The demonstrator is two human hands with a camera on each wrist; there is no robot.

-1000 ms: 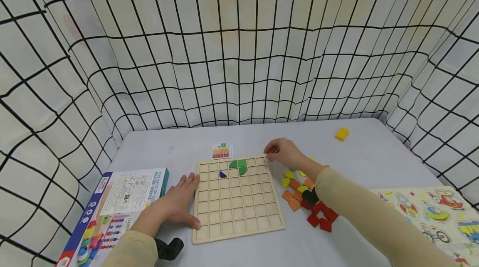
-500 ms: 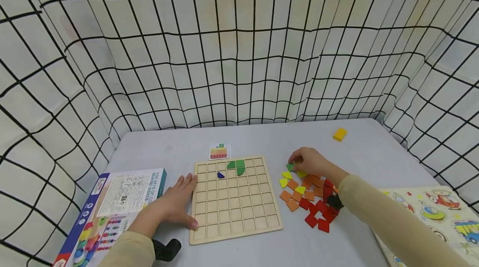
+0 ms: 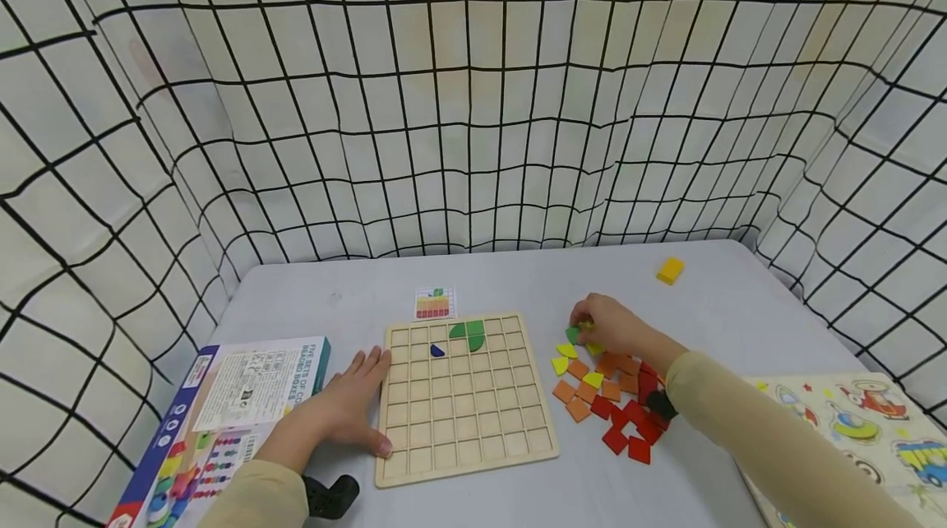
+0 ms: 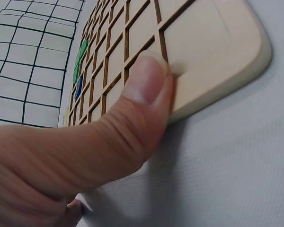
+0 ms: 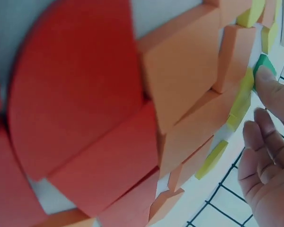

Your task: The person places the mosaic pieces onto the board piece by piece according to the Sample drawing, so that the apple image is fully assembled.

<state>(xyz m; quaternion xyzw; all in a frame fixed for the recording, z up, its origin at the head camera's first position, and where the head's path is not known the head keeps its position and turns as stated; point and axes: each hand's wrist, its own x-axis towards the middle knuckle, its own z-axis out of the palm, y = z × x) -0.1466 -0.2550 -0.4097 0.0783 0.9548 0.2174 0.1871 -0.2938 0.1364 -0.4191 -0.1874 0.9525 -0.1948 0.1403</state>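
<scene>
My left hand (image 3: 349, 406) rests along the left edge of a wooden grid board (image 3: 468, 405). In the left wrist view its thumb (image 4: 144, 85) presses on the board's corner. Green tiles (image 3: 475, 329) lie in cells near the board's far edge, with a small dark blue piece (image 3: 437, 350) to their left. Beyond the pile of tiles at the right, my right hand (image 3: 608, 321) pinches a green tile (image 5: 263, 66), thumb on its face and the other fingers curled. Yellow (image 3: 567, 351), orange (image 3: 578, 409) and red tiles (image 3: 616, 439) lie nearer.
A small printed pattern card (image 3: 436, 303) lies beyond the board. At the left is a colourful box (image 3: 244, 405); at the right, a picture puzzle board (image 3: 843, 421). A yellow block (image 3: 670, 270) sits at the far right, and a black-lined net wall (image 3: 473, 141) encloses the table.
My right hand has moved from the board's far right corner to the far end of the tile pile, at the green tile. The left hand has stayed on the board.
</scene>
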